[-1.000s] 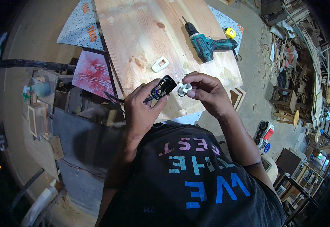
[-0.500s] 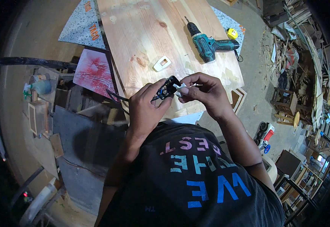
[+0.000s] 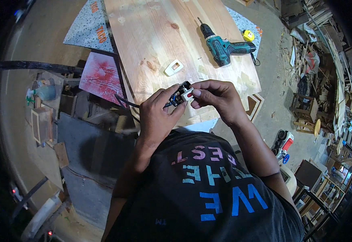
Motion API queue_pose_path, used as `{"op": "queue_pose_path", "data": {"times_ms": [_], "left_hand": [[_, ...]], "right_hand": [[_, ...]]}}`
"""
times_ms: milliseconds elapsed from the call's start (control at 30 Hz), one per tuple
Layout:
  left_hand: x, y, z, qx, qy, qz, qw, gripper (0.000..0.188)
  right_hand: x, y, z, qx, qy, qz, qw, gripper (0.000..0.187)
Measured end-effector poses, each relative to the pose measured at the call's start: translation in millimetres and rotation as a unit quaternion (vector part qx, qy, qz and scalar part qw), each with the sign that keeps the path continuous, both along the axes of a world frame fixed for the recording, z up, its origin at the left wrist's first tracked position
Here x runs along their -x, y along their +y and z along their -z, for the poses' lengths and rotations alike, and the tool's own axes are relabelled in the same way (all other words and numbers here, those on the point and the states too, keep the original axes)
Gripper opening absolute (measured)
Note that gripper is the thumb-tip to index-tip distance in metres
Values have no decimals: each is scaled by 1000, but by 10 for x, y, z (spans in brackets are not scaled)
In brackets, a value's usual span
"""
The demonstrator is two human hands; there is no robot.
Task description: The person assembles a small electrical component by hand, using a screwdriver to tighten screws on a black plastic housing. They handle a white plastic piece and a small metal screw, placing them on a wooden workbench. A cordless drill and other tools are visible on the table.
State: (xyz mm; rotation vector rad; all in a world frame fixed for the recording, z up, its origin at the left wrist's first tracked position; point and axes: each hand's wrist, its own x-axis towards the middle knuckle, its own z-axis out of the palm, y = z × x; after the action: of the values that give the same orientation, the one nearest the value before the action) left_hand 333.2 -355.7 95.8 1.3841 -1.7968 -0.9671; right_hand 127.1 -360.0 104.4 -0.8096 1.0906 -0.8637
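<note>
Between the thumb and fingers of my left hand is an opened black electrical housing, with wires and metal parts showing inside. A black cable runs out of its left side. My right hand pinches a small white plastic switch-like piece with a red part, at the right side of the housing; fingers partly cover it. Just beyond my hands, a cream frame-shaped cover with a rectangular opening lies on the wooden panel.
A teal and black cordless drill lies on the panel at the far right, near a yellow tape measure. A red scratched board and a dark grey sheet are at left. Scrap wood and a toy truck are at right.
The white piece has been turned, so its face with the red part now shows. My right fingers have shifted slightly around it. My left hand keeps the housing almost in place.
</note>
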Motion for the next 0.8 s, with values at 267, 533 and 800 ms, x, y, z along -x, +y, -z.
{"op": "queue_pose_path", "data": {"times_ms": [267,533,800], "left_hand": [[-1,9,-20,-10,-2,0,1000,46],[-15,21,-38,-25,1,-1,1000,48],[-25,21,-35,-32,-2,-3,999,47]], "right_hand": [[2,5,-10,11,7,-5,1000,28],[16,9,-20,16,-4,-15,1000,29],[83,11,-32,26,-12,-2,1000,29]]}}
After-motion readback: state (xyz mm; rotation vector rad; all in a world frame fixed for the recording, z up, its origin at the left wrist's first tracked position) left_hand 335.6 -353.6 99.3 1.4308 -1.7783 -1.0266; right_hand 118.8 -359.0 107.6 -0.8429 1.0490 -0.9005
